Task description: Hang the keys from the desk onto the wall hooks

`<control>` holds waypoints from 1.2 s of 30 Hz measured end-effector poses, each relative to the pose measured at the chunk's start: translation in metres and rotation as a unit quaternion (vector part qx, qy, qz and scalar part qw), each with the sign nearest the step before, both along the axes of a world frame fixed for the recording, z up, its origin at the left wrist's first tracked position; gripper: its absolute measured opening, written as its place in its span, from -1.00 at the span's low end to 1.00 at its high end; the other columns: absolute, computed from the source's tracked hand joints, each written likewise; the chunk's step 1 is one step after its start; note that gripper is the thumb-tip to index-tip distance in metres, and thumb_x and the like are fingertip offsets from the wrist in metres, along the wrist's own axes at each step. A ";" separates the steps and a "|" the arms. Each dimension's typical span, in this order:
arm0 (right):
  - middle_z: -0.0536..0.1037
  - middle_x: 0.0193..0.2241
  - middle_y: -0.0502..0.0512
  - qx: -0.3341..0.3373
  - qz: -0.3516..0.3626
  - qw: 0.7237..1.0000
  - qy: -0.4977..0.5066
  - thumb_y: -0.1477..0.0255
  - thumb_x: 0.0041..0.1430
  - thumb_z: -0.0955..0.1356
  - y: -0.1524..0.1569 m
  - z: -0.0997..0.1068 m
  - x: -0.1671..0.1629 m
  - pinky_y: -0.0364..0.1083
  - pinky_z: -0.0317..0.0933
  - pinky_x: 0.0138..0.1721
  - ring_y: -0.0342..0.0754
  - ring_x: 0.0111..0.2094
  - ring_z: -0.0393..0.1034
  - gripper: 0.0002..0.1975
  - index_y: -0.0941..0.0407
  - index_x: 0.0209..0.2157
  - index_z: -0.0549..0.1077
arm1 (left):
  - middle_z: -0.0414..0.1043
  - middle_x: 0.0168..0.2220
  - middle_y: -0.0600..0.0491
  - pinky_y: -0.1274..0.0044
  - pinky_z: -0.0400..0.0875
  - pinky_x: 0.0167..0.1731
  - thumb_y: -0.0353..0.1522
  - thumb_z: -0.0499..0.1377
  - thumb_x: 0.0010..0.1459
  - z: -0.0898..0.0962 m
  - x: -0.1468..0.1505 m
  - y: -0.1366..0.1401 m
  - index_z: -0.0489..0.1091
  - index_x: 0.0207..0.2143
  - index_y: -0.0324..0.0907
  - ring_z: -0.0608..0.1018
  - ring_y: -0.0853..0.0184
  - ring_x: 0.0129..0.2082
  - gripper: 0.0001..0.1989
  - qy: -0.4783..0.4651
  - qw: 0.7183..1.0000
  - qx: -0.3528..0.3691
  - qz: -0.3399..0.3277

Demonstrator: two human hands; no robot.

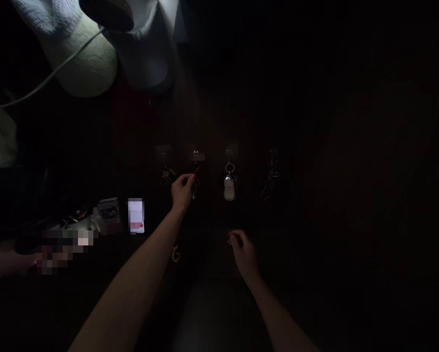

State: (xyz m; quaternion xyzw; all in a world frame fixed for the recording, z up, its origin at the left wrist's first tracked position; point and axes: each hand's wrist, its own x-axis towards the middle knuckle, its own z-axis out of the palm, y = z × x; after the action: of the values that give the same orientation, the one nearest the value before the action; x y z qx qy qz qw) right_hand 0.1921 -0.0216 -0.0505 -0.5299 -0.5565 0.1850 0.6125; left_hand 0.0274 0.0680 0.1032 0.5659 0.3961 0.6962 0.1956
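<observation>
Fingers of your left hand (183,192) pinch a red item (197,170) between hung keys (165,176) and fob (229,188); a yellow strip (175,253) below isn't hung. Your right hand (244,251) pinches a yellowish bit (228,242).

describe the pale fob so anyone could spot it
Find the four hooks across the middle. The fob hangs under a ring on the third from the left, above the right hand. It is paler and bulkier than the bunches on the end hooks.

Left forearm (131,281) and right forearm (278,308), both totally bare
Smooth taper on each, left hand (183,194) and right hand (245,253) bare too, finer details kinda lost in the dark.
</observation>
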 end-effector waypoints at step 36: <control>0.52 -0.46 0.03 0.009 0.011 0.999 -0.047 0.26 0.09 0.20 0.005 -0.006 0.003 -0.16 0.19 -0.36 -0.06 -0.37 0.39 -0.75 0.06 -0.49 0.41 | 0.53 -0.43 0.01 0.55 0.32 -0.38 -0.18 0.17 -0.10 0.021 0.006 0.037 0.51 -0.42 -0.22 0.53 0.26 -0.36 -0.69 0.005 0.989 -0.100 0.105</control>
State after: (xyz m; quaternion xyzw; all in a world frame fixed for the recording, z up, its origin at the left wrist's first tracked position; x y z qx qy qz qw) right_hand 0.1953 -0.0162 -0.0564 -0.5266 -0.5922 0.1611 0.5882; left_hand 0.0331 0.1050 0.1244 0.5027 0.5218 0.6665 0.1752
